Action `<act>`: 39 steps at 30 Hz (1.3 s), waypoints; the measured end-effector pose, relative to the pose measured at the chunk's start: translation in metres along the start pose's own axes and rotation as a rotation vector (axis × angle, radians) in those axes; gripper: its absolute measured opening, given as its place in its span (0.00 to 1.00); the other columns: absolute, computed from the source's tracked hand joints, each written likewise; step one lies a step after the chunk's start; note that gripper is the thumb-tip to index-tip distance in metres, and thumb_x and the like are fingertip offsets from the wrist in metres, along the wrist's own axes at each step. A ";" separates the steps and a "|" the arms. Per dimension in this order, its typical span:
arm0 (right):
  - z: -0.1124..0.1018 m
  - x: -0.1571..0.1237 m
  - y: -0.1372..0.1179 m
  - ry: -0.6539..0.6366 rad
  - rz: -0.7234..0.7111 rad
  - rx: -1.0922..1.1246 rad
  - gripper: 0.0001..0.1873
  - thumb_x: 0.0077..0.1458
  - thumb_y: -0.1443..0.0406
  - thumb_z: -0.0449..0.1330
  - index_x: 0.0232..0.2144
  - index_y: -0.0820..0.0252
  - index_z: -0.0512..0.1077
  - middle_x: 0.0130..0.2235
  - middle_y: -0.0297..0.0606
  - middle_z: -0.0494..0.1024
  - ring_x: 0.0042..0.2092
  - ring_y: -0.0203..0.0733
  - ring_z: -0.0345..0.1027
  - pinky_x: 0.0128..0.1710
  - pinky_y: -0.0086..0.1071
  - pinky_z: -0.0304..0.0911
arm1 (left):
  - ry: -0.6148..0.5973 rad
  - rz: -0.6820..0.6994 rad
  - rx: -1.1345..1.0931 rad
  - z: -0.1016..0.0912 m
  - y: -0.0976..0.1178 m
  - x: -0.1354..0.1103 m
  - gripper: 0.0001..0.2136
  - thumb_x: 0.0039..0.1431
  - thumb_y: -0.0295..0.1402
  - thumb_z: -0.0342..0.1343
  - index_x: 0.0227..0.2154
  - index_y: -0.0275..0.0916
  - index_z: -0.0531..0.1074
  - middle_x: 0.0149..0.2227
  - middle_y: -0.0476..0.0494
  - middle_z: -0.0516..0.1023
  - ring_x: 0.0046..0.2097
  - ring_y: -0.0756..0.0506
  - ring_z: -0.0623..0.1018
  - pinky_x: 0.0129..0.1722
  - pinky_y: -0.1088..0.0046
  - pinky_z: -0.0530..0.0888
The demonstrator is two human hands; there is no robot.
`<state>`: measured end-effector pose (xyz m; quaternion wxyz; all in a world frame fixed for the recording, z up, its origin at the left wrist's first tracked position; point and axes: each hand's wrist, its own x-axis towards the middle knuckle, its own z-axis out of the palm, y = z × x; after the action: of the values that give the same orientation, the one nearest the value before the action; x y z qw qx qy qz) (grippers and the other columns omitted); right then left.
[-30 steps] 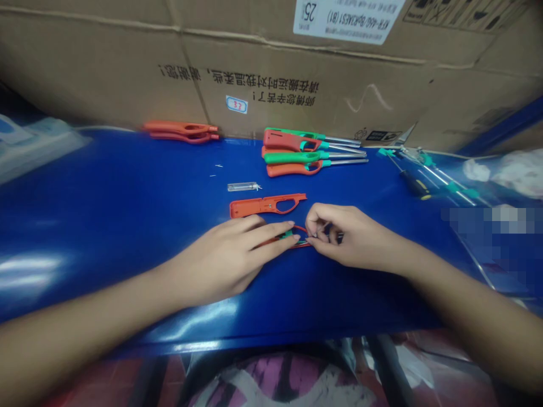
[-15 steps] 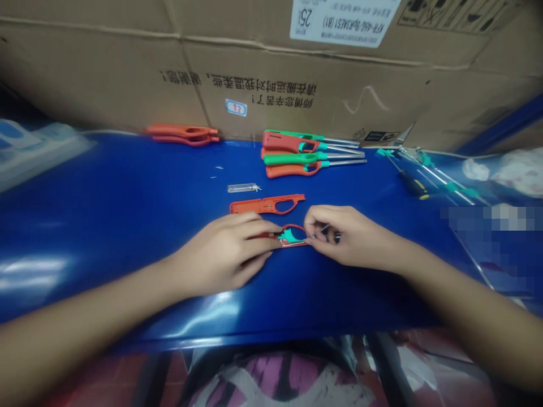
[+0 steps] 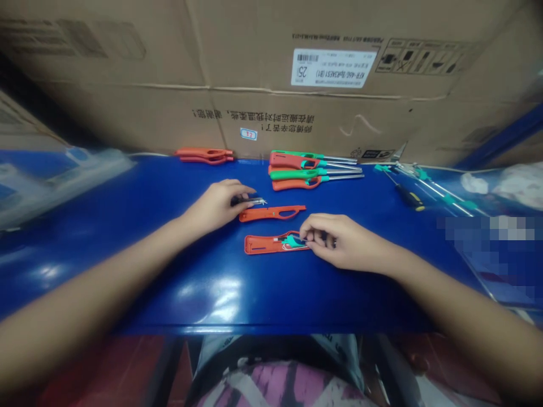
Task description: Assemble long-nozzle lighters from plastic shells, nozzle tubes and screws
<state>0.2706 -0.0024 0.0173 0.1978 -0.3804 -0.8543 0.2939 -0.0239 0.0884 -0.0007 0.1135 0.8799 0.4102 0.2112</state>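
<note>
My left hand (image 3: 218, 203) is closed on a small clear lighter fuel tank (image 3: 257, 201), whose pale fitting sticks out past the fingertips. Just below it lies an orange lighter shell half (image 3: 271, 213), with an oval trigger opening. Nearer to me, a second orange shell half (image 3: 259, 244) lies with its hollow side up, holding a teal trigger (image 3: 292, 242) and a white wire. Over the front end of this half, my right hand (image 3: 328, 240) is pinched shut. A thin line shows at its fingertips, but what they hold is mostly hidden.
Assembled orange and green lighters (image 3: 297, 174) with metal tubes lie by the cardboard box (image 3: 254, 68). Orange shells (image 3: 203, 155) are stacked to their left. At right are a screwdriver (image 3: 410, 198) and metal tubes with teal parts (image 3: 445, 195). A clear plastic container (image 3: 85, 175) stands at left.
My left hand has let go of the nearer shell half and moved up and left onto the clear fuel tank, now closed on it. My right hand stays at the shell's front end.
</note>
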 end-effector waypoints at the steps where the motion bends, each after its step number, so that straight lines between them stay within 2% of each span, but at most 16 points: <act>1: 0.000 0.000 0.000 0.005 -0.001 0.001 0.09 0.56 0.75 0.57 0.38 0.61 0.72 0.34 0.33 0.73 0.29 0.29 0.64 0.28 0.24 0.60 | -0.009 -0.002 -0.001 0.000 -0.001 -0.001 0.15 0.63 0.36 0.53 0.47 0.35 0.78 0.41 0.38 0.79 0.42 0.42 0.78 0.44 0.64 0.75; 6: 0.000 0.000 0.000 0.030 0.005 0.008 0.08 0.55 0.75 0.56 0.35 0.61 0.71 0.33 0.32 0.72 0.29 0.28 0.63 0.27 0.24 0.60 | -0.079 0.014 0.064 -0.005 -0.001 -0.003 0.15 0.65 0.34 0.48 0.44 0.33 0.78 0.42 0.36 0.76 0.44 0.41 0.78 0.48 0.61 0.76; 9: 0.001 0.000 -0.001 0.045 0.021 0.014 0.07 0.55 0.75 0.56 0.34 0.61 0.71 0.34 0.32 0.72 0.29 0.28 0.64 0.27 0.23 0.60 | -0.055 -0.028 0.047 -0.012 0.010 -0.006 0.13 0.64 0.34 0.50 0.43 0.32 0.76 0.43 0.35 0.76 0.41 0.42 0.78 0.46 0.61 0.76; 12: 0.003 0.000 0.000 0.059 0.049 0.051 0.06 0.55 0.74 0.57 0.34 0.61 0.71 0.35 0.33 0.72 0.29 0.28 0.65 0.27 0.23 0.61 | -0.035 -0.041 -0.115 -0.017 0.036 -0.016 0.12 0.65 0.36 0.52 0.42 0.34 0.75 0.42 0.38 0.78 0.41 0.43 0.79 0.44 0.64 0.76; 14: 0.005 0.002 0.000 0.075 0.070 0.103 0.05 0.54 0.73 0.58 0.33 0.61 0.71 0.35 0.33 0.73 0.28 0.28 0.65 0.27 0.23 0.61 | -0.098 -0.072 -0.292 -0.015 0.055 -0.026 0.12 0.66 0.39 0.53 0.44 0.37 0.76 0.43 0.41 0.80 0.43 0.44 0.79 0.44 0.67 0.76; 18: 0.009 0.004 0.003 0.064 0.205 0.310 0.02 0.58 0.67 0.59 0.35 0.61 0.71 0.24 0.28 0.68 0.23 0.28 0.61 0.22 0.23 0.59 | -0.176 -0.097 -0.511 -0.001 0.077 -0.043 0.09 0.66 0.36 0.55 0.44 0.39 0.76 0.41 0.45 0.81 0.41 0.47 0.80 0.42 0.70 0.76; 21: 0.012 0.006 0.004 0.007 0.307 0.487 0.09 0.61 0.61 0.60 0.38 0.62 0.72 0.21 0.26 0.67 0.19 0.29 0.61 0.18 0.24 0.59 | -0.157 -0.109 -0.599 0.009 0.078 -0.047 0.09 0.65 0.36 0.57 0.43 0.39 0.77 0.41 0.45 0.81 0.39 0.48 0.80 0.40 0.72 0.76; 25: 0.014 0.008 0.005 0.005 0.303 0.543 0.13 0.61 0.58 0.61 0.40 0.64 0.74 0.23 0.29 0.71 0.19 0.28 0.61 0.17 0.24 0.59 | -0.110 -0.121 -0.637 0.015 0.073 -0.048 0.08 0.63 0.35 0.60 0.42 0.39 0.79 0.39 0.45 0.81 0.36 0.49 0.79 0.35 0.74 0.75; 31: 0.013 0.011 0.007 0.036 0.166 0.367 0.12 0.61 0.60 0.61 0.34 0.64 0.78 0.33 0.37 0.76 0.27 0.29 0.62 0.22 0.24 0.56 | -0.048 -0.101 -0.626 0.017 0.072 -0.051 0.08 0.63 0.33 0.61 0.43 0.41 0.80 0.41 0.44 0.82 0.39 0.48 0.80 0.38 0.73 0.76; 34: 0.012 0.010 0.007 0.026 0.159 0.313 0.12 0.61 0.61 0.61 0.34 0.64 0.79 0.31 0.36 0.74 0.25 0.28 0.58 0.21 0.24 0.52 | -0.040 -0.086 -0.602 0.017 0.072 -0.051 0.09 0.63 0.33 0.61 0.44 0.42 0.81 0.42 0.44 0.82 0.41 0.47 0.80 0.41 0.72 0.77; 39: 0.011 0.011 0.006 0.015 0.155 0.305 0.10 0.61 0.62 0.61 0.34 0.63 0.79 0.31 0.34 0.73 0.25 0.27 0.59 0.21 0.24 0.51 | -0.046 -0.088 -0.580 0.018 0.071 -0.052 0.09 0.63 0.33 0.61 0.44 0.42 0.81 0.42 0.44 0.82 0.42 0.46 0.80 0.44 0.71 0.78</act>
<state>0.2610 0.0052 0.0059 0.2365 -0.4129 -0.7664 0.4315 0.0025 0.0027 -0.0042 0.3788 0.7967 0.3677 0.2944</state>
